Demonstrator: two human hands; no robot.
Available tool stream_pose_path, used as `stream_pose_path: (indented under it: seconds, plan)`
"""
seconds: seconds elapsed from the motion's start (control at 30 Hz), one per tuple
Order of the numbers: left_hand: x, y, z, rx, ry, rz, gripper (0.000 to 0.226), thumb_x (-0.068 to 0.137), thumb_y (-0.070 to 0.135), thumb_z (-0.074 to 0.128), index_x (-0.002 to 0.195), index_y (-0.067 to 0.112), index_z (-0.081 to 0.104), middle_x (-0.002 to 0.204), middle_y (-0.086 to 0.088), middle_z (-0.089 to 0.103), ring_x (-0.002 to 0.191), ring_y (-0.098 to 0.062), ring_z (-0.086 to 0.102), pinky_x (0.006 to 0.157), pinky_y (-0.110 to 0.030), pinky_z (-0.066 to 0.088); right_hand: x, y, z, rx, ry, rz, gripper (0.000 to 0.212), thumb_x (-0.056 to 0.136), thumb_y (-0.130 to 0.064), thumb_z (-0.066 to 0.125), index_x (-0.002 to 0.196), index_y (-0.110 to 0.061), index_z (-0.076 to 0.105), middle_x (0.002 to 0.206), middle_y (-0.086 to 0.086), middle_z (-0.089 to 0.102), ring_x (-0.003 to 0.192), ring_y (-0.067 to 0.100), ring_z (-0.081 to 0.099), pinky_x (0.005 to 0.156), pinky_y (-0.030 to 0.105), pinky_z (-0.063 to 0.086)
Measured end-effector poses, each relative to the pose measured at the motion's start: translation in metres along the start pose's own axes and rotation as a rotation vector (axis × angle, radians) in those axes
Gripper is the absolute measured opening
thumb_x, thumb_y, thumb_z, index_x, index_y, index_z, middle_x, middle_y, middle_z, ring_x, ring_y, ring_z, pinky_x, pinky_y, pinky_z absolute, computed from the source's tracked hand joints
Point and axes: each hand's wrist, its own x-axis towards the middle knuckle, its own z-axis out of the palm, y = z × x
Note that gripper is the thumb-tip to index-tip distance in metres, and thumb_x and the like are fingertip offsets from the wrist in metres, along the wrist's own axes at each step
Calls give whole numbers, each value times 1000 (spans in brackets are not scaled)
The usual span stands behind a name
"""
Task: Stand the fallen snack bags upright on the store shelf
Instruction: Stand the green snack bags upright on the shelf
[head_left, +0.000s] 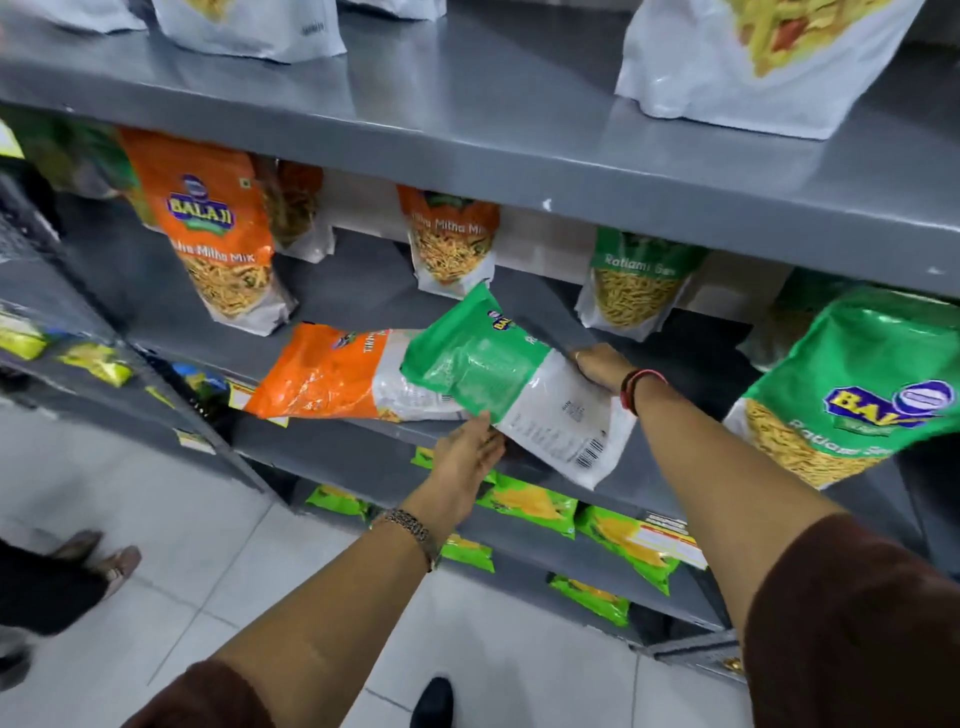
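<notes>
A green and white snack bag (498, 379) is tilted above the grey middle shelf (363, 291), its back side facing me. My left hand (465, 457) grips its lower edge from below. My right hand (602, 366) holds its far right side. Under it an orange and white bag (332, 374) lies flat on the shelf's front edge, partly covered by the green one. Upright bags stand around them: a large orange bag (213, 228) at the left, a smaller orange bag (449, 241) behind, a green bag (636, 280) at the back right, and a large green bag (852, 389) at the right front.
The shelf above (519, 119) carries white bags (748, 57) and overhangs the working space. Lower shelves hold small green packets (535, 501). Another person's feet (98, 556) stand on the tiled floor at the left. My shoe (434, 701) is at the bottom.
</notes>
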Motion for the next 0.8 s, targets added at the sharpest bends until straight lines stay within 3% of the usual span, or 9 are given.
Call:
stream_pose_path:
  seconds: [0.1,0.17,0.23,0.33,0.4,0.5,0.57,0.67,0.8]
  plan:
    - [8,1,-1,3,-1,30,14,93,18,52,81,12,49,82,-8,57,77,-17,59,70,-22,58,2,-5,2,115,-16,37,35,91,-25,47,118,-4,59,107,12,62,87,26,60,69,27,44]
    - [10,2,-2,10,-15,73,15,93,20,53,84,12,44,85,-11,54,82,-22,58,64,-20,60,2,-1,1,265,10,99,28,87,-24,53,110,-10,61,87,3,61,66,14,54,59,22,42]
    - [11,4,-3,15,-21,100,13,93,20,52,90,11,43,90,-13,56,91,-26,58,65,-23,60,-5,6,-1,365,74,171,25,83,-27,60,106,-18,60,83,2,60,66,15,54,58,23,42]
    - [14,9,0,52,-29,128,10,94,20,51,89,12,47,99,-9,61,96,-27,61,78,-32,57,-13,23,-3,489,173,269,37,71,-31,69,101,-10,63,69,4,63,54,16,56,54,22,45]
    - [17,19,3,87,-69,148,9,93,21,52,86,16,50,99,-8,62,92,-25,62,77,-33,55,-24,30,-6,551,238,291,19,74,-22,68,80,-6,60,44,-1,59,36,8,50,41,15,41]
    - [20,46,17,122,-139,208,16,94,18,51,78,18,49,84,-3,61,72,-15,58,53,-19,54,-39,37,-11,689,319,259,15,86,-18,60,73,-10,61,59,5,56,45,11,49,48,20,41]
    - [18,65,31,169,-174,250,20,95,17,49,75,21,49,79,1,59,67,-12,55,48,-15,51,-47,39,-17,724,383,239,20,89,-12,54,70,-15,60,62,6,52,36,9,47,46,20,40]
    - [20,83,52,257,-217,315,19,96,17,47,78,23,51,85,0,61,70,-13,57,56,-19,51,-51,40,-25,708,486,185,39,88,3,39,58,-18,52,61,5,49,51,17,46,56,30,42]
    - [25,91,75,324,-269,377,21,96,18,46,77,24,53,98,-9,56,86,-22,52,78,-31,47,-49,47,-30,663,610,105,39,89,-1,41,57,-21,52,77,9,57,76,21,53,80,42,52]
